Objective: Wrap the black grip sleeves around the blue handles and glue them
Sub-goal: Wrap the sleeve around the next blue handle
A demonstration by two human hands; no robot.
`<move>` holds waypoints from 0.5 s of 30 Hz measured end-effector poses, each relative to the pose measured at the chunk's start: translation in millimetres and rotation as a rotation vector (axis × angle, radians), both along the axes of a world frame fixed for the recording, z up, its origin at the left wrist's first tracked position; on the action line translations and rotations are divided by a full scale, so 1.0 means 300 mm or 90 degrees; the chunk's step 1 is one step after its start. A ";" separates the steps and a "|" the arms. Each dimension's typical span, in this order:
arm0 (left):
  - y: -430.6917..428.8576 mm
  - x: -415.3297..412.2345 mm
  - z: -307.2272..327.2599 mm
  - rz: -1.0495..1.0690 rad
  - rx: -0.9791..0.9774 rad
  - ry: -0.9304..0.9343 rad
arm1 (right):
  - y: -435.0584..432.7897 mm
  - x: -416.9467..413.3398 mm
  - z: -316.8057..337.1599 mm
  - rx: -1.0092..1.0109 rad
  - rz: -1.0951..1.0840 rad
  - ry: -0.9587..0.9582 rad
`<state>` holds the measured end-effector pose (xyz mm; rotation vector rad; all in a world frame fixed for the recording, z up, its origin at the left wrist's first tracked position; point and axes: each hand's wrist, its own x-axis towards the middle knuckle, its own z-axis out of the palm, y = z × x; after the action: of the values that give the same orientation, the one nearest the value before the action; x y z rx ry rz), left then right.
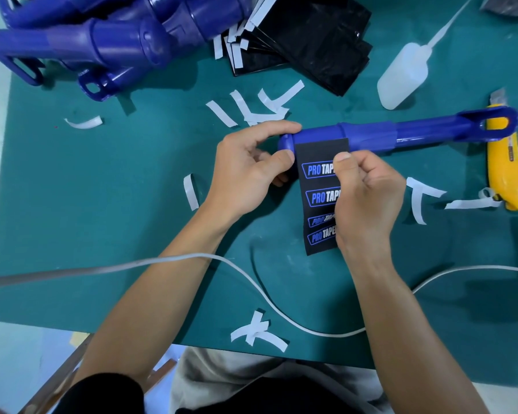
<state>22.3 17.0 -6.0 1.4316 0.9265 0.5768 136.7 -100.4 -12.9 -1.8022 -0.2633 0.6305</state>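
Black sleeve (317,180) lettering partly under right hand (368,198); left hand (245,171) grips handle (371,134).

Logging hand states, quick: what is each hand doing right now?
The left hand grips the end of the blue handle, thumb at the black grip sleeve.
The right hand pinches the black grip sleeve.

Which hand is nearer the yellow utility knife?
Right. The right hand pinches the black grip sleeve, apart from the yellow utility knife to its right; the left hand grips the end of the blue handle, farther left.
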 end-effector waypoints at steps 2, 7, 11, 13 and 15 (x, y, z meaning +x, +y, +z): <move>0.001 -0.001 -0.001 -0.001 -0.001 -0.001 | 0.001 0.002 0.002 0.002 -0.001 0.002; 0.002 -0.002 -0.002 -0.003 0.000 -0.001 | 0.003 0.007 0.004 0.005 0.006 -0.004; 0.001 -0.002 -0.001 -0.002 0.005 -0.001 | 0.001 0.005 0.002 0.005 0.013 -0.004; 0.001 -0.001 -0.001 -0.001 0.007 -0.003 | 0.000 0.004 0.000 0.007 0.019 -0.009; 0.001 0.000 -0.001 0.000 0.008 -0.003 | -0.001 0.004 0.000 0.010 0.023 -0.014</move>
<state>22.3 17.3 -6.3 1.4401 0.9214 0.5868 138.0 -100.7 -12.8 -1.7929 -0.3153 0.6329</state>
